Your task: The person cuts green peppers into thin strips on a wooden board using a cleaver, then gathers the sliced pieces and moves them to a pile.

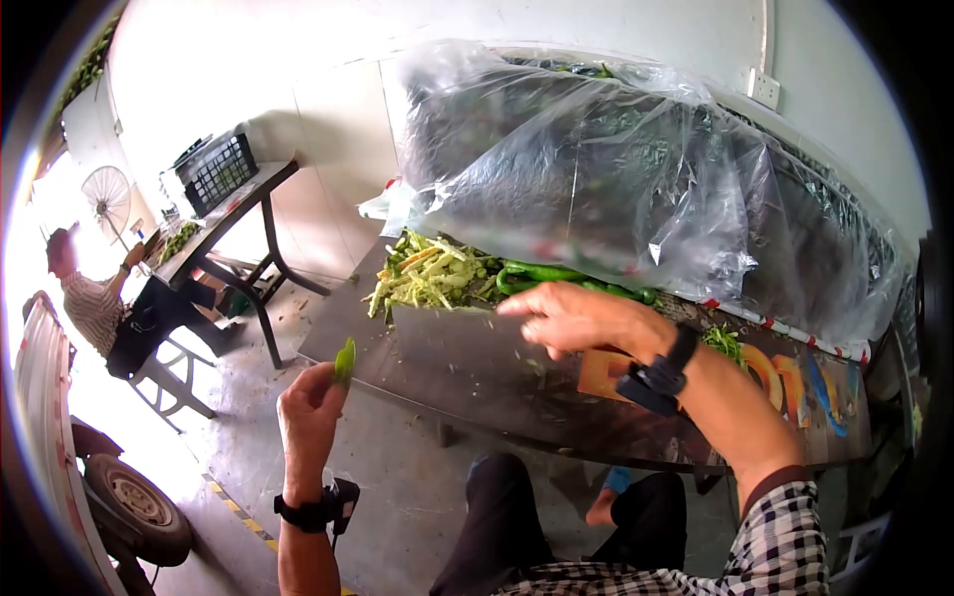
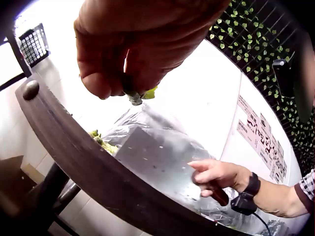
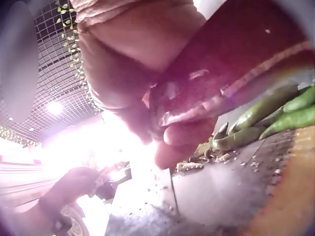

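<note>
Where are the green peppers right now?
In the head view, the green peppers lie on the table just beyond your right hand, beside the plastic sheet and to the right of the cut pile.

in left wrist view, green piece [image 2: 149,93] partly hidden, left hand [image 2: 140,42] cropped above

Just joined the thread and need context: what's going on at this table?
A person stands at a dark table, pinching a small green piece in the left hand, off the table's edge. The right hand grips a broad knife by its handle, over the table. A pile of cut pale-green pieces lies beside long green peppers. Farther off, someone else sits at another table.
</note>
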Demonstrator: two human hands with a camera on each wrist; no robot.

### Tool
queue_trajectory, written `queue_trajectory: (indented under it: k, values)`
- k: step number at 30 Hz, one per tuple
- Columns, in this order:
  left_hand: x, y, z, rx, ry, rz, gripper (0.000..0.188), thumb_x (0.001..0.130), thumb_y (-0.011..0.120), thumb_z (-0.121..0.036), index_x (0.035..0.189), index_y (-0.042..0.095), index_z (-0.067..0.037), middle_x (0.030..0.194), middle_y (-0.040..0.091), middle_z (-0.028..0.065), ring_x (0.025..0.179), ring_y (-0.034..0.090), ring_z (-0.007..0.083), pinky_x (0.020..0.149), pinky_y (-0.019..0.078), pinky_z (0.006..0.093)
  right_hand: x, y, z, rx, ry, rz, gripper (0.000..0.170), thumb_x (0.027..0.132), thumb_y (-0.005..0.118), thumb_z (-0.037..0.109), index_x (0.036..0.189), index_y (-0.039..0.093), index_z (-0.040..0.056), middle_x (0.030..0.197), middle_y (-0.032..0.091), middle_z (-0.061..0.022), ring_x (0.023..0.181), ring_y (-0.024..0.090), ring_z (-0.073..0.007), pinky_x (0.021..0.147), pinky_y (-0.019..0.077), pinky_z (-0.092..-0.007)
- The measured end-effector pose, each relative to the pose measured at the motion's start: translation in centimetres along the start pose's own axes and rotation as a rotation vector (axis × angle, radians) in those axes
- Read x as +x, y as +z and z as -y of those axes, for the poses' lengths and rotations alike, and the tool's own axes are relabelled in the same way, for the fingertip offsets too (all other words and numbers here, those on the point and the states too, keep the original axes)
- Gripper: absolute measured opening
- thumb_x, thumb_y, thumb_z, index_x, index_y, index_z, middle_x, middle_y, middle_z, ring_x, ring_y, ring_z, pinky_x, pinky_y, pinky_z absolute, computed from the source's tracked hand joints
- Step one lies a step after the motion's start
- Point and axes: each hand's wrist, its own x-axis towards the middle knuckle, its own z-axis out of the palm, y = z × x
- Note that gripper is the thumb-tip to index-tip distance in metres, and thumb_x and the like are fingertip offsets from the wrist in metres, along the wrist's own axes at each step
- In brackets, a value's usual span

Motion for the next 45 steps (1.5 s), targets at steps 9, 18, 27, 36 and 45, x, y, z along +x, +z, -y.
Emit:
queue_trajectory:
  k: [9,18,27,36,45]
  values:
    - [-0.3,6.3,-2.8,-0.036,0.114,0.193,0.021,0.085,0.067,-0.002,0.105,0.069,0.002,0.082,0.069,0.0086,0.070,0.063,0.0114,0.067,0.0511,0.0264,-3.3,0.8,2.2,0.281,0.042,-0.325,0.049,0.092,0.051,0.008,0.141,0.051,0.0018,0.084,0.063,-0.0007,0.063,0.060,-0.0071,0.058,0.0478,-0.0232]
    - [2.9,13.6,-4.4,0.418,0.461,0.307,0.015,0.085,0.061,-0.008,0.096,0.071,-0.004,0.089,0.070,0.0176,0.084,0.067,0.0386,0.074,0.0538,0.0435,-17.8,0.5,1.6,0.339,0.233,-0.529,0.046,0.091,0.051,0.008,0.135,0.056,0.0011,0.088,0.063,-0.0018,0.065,0.056,-0.0064,0.061,0.0504,-0.0238]
    - [-2.5,16.3,-9.5,0.330,0.439,0.434,0.017,0.081,0.067,-0.008,0.096,0.073,-0.005,0.095,0.070,0.0136,0.091,0.066,0.0321,0.077,0.0533,0.0388,-26.2,3.7,-2.6,0.133,0.358,-0.682,0.038,0.090,0.058,0.003,0.128,0.059,-0.0018,0.075,0.064,-0.0098,0.063,0.061,-0.0151,0.060,0.0480,-0.0292]
    - [-4.2,18.2,-8.5,0.533,0.889,0.289,0.017,0.080,0.066,0.001,0.094,0.072,-0.005,0.089,0.067,0.0108,0.083,0.064,0.0284,0.072,0.0541,0.0375,-27.6,4.9,-3.6,-0.379,0.181,-0.701,0.033,0.087,0.062,0.004,0.120,0.063,0.0067,0.074,0.064,-0.0175,0.069,0.065,-0.0340,0.061,0.0497,-0.0423]
    - [-5.2,18.7,-8.7,0.453,0.656,0.409,0.018,0.078,0.069,-0.001,0.095,0.068,-0.005,0.087,0.067,0.0116,0.079,0.066,0.0286,0.069,0.0524,0.0396,-27.6,4.1,-4.9,-0.276,0.197,-0.670,0.036,0.086,0.060,0.005,0.122,0.062,0.0075,0.074,0.063,-0.0196,0.069,0.064,-0.0380,0.061,0.0482,-0.0438]
